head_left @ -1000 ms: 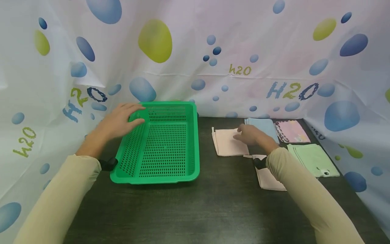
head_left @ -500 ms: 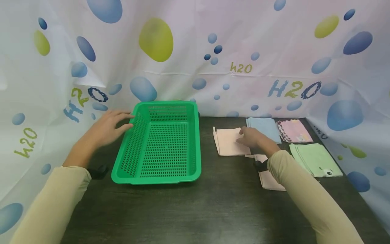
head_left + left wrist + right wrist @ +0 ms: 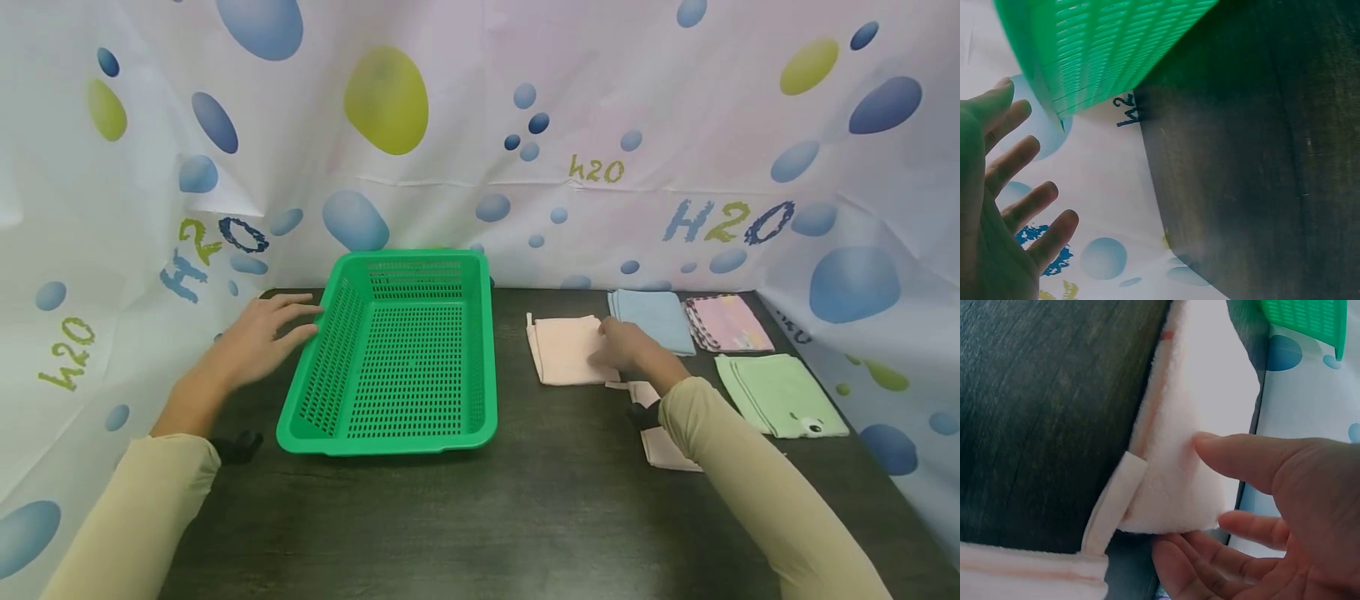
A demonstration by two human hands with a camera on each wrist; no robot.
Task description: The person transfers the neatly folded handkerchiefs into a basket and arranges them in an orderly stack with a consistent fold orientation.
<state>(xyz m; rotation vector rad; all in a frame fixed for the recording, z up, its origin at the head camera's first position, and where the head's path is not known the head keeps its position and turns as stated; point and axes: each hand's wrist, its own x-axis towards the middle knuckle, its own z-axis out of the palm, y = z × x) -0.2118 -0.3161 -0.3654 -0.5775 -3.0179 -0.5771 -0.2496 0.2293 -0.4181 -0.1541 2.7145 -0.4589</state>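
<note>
The only lettering stands on the printed curtain (image 3: 480, 125) that walls in the tabletop (image 3: 525, 500). Above the tabletop's far edge, a small olive-green "h2o" (image 3: 593, 169) sits near the middle. Toward the far right corner, a larger "H2O" (image 3: 727, 221) runs in light blue, green and dark blue. On the left panel, above the far left corner, another "H2O" (image 3: 212, 246) rises slantwise. Farther along the left edge is a small green "h2o" (image 3: 69, 350), tilted.
</note>
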